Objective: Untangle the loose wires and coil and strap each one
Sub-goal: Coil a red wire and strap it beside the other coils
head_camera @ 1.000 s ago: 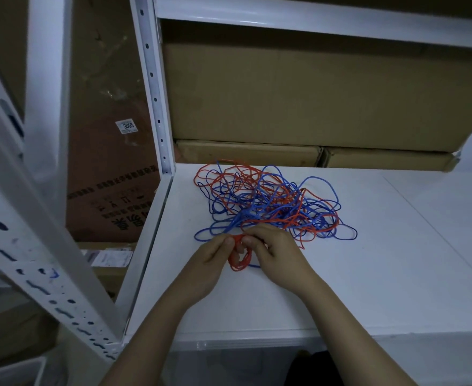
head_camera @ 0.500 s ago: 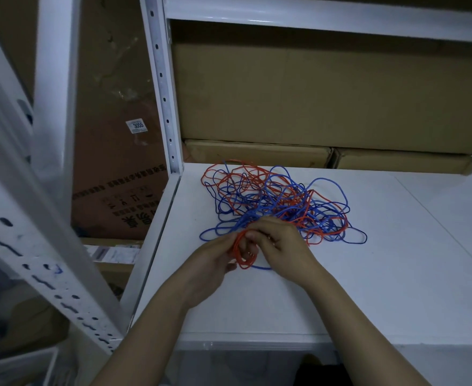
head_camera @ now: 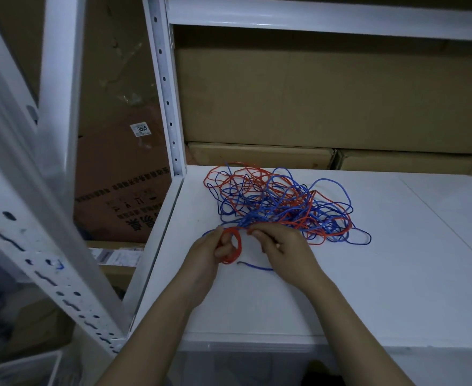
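A: What are your hands doing?

B: Your left hand (head_camera: 209, 252) is gripping a small red wire coil (head_camera: 232, 245), fingers curled through its loop. Your right hand (head_camera: 280, 246) is pinching a red strand (head_camera: 252, 231) that is running from the coil toward the tangle.

A: Where is the tangle lying?

B: The tangled red and blue wires (head_camera: 279, 203) are sprawling over the white shelf board (head_camera: 368, 288), toward its back left corner, just beyond your fingertips. A loose blue wire end (head_camera: 255, 267) is lying on the board between your hands, nearer the front edge.

A: What is sitting around it?

B: Brown cardboard boxes (head_camera: 312, 101) are standing along the back edge. A white perforated upright (head_camera: 165, 87) is rising at the back left corner.
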`<state>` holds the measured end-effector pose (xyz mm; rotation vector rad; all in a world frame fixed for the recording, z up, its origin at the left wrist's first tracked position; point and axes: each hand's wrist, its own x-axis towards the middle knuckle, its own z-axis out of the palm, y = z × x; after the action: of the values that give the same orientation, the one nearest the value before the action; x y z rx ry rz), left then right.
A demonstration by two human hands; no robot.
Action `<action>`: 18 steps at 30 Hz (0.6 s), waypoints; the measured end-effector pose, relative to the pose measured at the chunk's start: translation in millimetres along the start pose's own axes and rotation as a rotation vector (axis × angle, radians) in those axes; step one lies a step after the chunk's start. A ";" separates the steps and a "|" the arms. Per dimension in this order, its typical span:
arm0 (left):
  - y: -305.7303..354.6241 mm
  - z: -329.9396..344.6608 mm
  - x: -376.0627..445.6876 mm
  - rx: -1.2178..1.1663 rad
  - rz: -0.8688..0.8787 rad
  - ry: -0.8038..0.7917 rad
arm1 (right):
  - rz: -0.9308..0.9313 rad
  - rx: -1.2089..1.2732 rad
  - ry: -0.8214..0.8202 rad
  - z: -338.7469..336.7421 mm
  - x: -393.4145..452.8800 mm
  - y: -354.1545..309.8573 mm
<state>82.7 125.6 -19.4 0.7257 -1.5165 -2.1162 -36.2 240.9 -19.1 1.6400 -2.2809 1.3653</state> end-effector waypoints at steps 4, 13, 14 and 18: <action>2.6 5.8 0.9 -0.185 0.028 -0.012 | 0.099 -0.046 -0.106 1.3 -6.6 16.8; -7.0 30.9 15.8 0.177 0.184 0.291 | -0.021 -0.188 -0.096 10.7 -42.7 6.3; -9.4 34.5 15.9 0.248 0.237 0.294 | -0.047 -0.207 -0.088 7.6 -43.5 5.7; -24.0 43.7 14.5 0.605 0.445 0.204 | -0.071 -0.221 -0.118 -4.5 -44.2 4.9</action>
<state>42.5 155.5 -33.1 0.6859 -1.9926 -1.2264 -22.2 277.6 -40.3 1.7509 -2.3121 0.9853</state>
